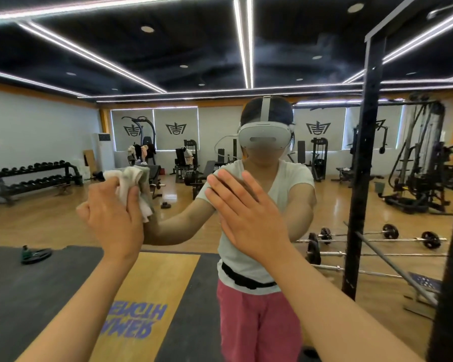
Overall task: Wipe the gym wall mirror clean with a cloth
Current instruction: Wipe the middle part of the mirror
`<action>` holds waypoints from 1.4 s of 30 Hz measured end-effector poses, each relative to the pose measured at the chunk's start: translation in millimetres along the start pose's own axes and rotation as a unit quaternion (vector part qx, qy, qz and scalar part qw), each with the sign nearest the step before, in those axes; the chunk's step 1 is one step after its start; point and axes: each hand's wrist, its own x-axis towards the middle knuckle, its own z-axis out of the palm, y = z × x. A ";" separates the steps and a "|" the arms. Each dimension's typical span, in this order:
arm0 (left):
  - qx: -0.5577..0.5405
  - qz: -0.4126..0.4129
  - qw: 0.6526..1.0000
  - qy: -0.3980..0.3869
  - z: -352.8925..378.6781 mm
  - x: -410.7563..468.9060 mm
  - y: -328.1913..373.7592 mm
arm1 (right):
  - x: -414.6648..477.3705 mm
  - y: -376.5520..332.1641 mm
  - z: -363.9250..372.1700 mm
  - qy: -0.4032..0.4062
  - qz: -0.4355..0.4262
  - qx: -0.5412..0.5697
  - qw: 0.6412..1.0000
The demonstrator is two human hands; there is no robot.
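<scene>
The cloth (132, 178) is bunched against the mirror (311, 64), and the left hand (113, 218) grips it with curled fingers. The right hand (246, 215) lies flat on the glass, a little apart from the left, with straight fingers. To its right stands a black post (364, 178), with reflected barbells (377, 239) near it.

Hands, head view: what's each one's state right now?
Left hand: grips the cloth.
Right hand: open, flat against the mirror.

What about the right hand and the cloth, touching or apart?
Apart. The head view shows a clear gap between the right hand and the cloth, which the left hand grips.
</scene>
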 end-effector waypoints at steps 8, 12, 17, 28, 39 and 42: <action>-0.050 0.061 0.996 -0.035 -0.8 -14.3 38.9 | -1.2 -0.1 0.7 -0.005 0.001 -0.006 1.000; -0.025 0.154 0.988 -0.009 6.0 -13.6 41.9 | -0.7 -0.2 -0.5 -0.003 0.002 0.001 1.000; 0.012 0.235 0.972 0.015 7.0 -5.8 17.6 | -0.8 0.2 -1.1 -0.002 0.003 0.010 1.000; 0.037 0.089 0.995 0.008 -2.0 2.1 -44.5 | -2.1 1.4 1.0 -0.001 0.007 0.018 1.000; 0.013 0.047 0.999 -0.003 -3.9 1.1 -36.9 | -1.4 0.3 0.0 -0.003 0.007 0.014 1.000; 0.007 0.054 0.998 -0.013 -5.3 1.0 -34.2 | -0.5 0.1 -3.3 0.000 0.009 0.014 1.000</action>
